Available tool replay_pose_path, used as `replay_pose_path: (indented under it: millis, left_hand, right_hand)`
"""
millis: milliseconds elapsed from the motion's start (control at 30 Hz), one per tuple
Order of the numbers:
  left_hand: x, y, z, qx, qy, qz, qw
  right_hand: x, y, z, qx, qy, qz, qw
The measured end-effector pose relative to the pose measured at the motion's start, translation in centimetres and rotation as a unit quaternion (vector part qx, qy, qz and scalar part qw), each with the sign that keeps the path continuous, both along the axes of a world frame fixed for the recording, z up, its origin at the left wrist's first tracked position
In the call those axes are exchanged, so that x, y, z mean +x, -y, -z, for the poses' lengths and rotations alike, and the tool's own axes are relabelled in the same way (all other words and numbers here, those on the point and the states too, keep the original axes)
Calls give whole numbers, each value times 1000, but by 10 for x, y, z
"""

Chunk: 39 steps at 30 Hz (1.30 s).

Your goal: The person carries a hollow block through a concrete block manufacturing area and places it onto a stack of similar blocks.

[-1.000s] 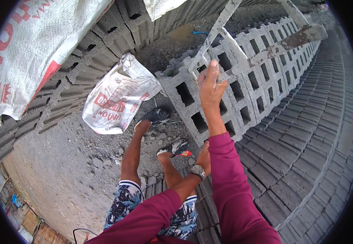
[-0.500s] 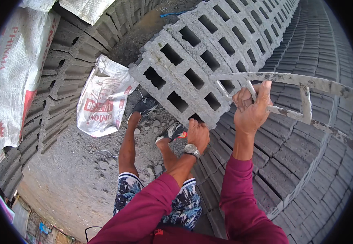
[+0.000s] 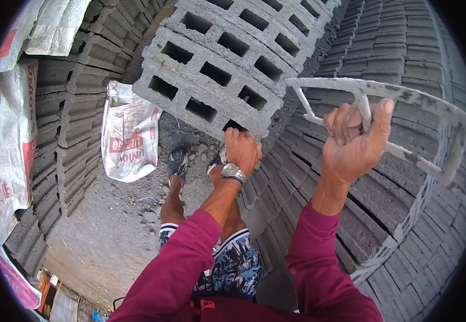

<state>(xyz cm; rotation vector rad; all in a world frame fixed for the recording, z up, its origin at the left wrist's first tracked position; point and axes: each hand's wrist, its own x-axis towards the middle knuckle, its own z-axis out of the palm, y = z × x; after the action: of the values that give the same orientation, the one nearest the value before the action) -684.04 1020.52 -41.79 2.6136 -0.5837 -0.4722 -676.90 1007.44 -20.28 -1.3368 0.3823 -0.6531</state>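
Your right hand (image 3: 353, 142) is clamped shut around the crossbar of the metal carrying frame (image 3: 404, 115), fingers (image 3: 343, 119) wrapped tight, thumb up along the bar, and the frame hangs up and to the right of the hollow concrete block (image 3: 219, 67). Your left hand (image 3: 242, 150) sits at the near lower corner of that block, fingers curled over its edge; how firmly it grips, I can't tell from here, because the fingertips are hidden against the concrete.

Here is the worry. The block is tilted, its open cells facing you, and only one hand is on it. If that corner hold is just a steadying touch, the block's weight can roll it toward you, and your feet (image 3: 178, 163) are directly below the block on the gritty ground (image 3: 109, 236). Light shoes, bare shins: a slip there hurts.

Second risk: the frame. It is long, held by one bar, and its far end reaches well right of the block over the stacked blocks (image 3: 404, 214). A swing in toward the block could clip your left wrist and the wristwatch (image 3: 233, 172) just below the block's corner, or pinch fingers between steel and concrete.

Third: footing. Loose rubble lies under the block, and the cement sack (image 3: 130, 134) lies crumpled to the left of it. Step that way and you may snag it.

Concrete edges crumble, too; a broken lip under your left fingers would drop the corner.
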Motion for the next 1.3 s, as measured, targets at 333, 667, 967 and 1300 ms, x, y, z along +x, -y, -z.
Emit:
replay_pose_path:
  millis: [333,667,967,1300]
  left_hand:
    - [-4,15,-3,-59,20,12,998]
    - [-5,4,5,-71,30,10,997]
    - [-5,5,5,-63,35,3,997]
    - [-3,6,3,-64,60,5,996]
  right_hand:
    - [-64,-10,145,53,-200,72,976]
    - [-32,-12,-29,-74,85,-32,993]
    - [-57,-21,123,-60,-224,39,972]
    - [-57,-6,119,-128,-154,-5,980]
